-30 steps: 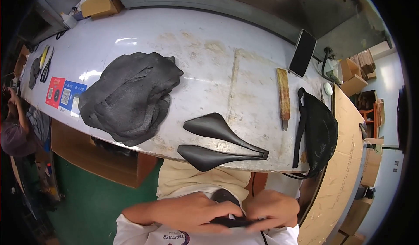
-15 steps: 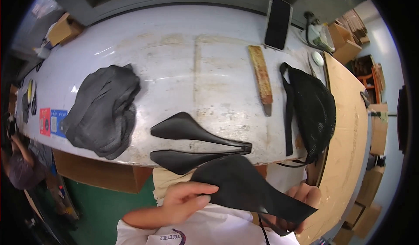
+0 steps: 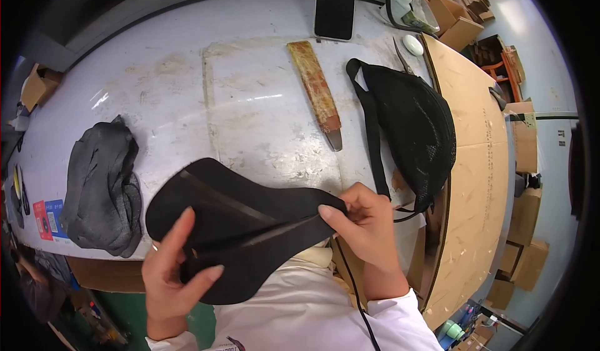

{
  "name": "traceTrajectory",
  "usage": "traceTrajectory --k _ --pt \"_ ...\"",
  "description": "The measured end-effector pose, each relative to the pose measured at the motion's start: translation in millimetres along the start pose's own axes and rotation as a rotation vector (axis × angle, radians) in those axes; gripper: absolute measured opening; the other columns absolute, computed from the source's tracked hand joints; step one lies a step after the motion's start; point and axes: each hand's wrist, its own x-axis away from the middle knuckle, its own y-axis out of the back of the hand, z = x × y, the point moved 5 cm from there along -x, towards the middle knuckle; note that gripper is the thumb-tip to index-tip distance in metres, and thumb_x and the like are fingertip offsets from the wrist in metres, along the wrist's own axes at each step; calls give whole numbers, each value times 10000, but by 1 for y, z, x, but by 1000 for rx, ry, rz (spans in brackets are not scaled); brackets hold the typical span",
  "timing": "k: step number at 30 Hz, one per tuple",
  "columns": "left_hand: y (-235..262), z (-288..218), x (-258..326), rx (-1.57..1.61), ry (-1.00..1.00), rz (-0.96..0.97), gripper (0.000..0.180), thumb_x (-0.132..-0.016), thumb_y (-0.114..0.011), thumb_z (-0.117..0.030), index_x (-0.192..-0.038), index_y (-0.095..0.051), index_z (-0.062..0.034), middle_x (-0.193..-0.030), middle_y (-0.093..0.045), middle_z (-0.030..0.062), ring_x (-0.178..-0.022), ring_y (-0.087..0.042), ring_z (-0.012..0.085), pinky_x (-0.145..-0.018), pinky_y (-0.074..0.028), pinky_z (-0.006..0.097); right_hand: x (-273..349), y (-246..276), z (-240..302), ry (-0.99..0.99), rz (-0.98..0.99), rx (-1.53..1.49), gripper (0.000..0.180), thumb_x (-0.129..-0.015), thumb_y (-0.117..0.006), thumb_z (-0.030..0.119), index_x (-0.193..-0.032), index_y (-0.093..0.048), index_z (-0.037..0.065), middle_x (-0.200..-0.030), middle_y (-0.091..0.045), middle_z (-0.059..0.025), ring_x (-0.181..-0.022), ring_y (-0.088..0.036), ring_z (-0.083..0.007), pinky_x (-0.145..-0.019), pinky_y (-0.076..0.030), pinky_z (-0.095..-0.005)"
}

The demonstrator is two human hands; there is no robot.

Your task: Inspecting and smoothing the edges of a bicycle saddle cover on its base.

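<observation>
A matte black bicycle saddle cover (image 3: 250, 204) spans the space before me at the table's near edge, its wide end to the left and its narrow nose to the right. A lengthwise crease runs along its middle. My right hand (image 3: 369, 226) pinches the nose, thumb on top and fingers curled beneath. At the wide end, my left hand (image 3: 172, 273) has its thumb and forefinger spread apart over the cover; its other fingers are partly hidden. Whether the split black saddle piece seen before lies under the cover, I cannot tell.
A folded dark grey cloth bundle (image 3: 103, 185) lies left on the white table (image 3: 250, 113). Toward the right are a tape-wrapped blade (image 3: 315, 91), a black waist bag (image 3: 409, 126), a phone (image 3: 334, 7), scissors (image 3: 402, 56) and a cardboard sheet (image 3: 469, 182).
The cover has moved left and up and now lies flatter. My right hand grips its nose; the left hand's pinch has opened. The split saddle piece no longer shows on the table. The view has shifted right.
</observation>
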Motion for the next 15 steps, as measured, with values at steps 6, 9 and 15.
traceTrajectory --k 6,9,15 --pt "7 11 -12 81 82 -30 758 -686 -736 95 -1387 -449 103 -1185 -640 163 -1030 -622 145 -857 -469 215 -6 -10 -8 -48 49 77 233 -816 -757 39 -722 -545 18 -549 -487 36 -527 -378 -19 -456 -284 -218" --pt "10 15 -12 109 105 -44 750 -684 -731 103 -1382 -454 105 -1185 -642 168 -1044 -624 151 -862 -466 212 -7 -12 -9 -112 59 36 225 -800 -761 36 -724 -552 12 -547 -479 32 -527 -381 -23 -456 -290 -222" --pt "19 18 -12 -27 82 -53 777 -617 -781 34 -1346 -517 86 -1017 -658 80 -833 -562 75 -736 -406 173 -10 -14 -5 -119 77 154 204 -785 -758 34 -735 -564 0 -538 -478 18 -522 -387 -24 -456 -302 -223"
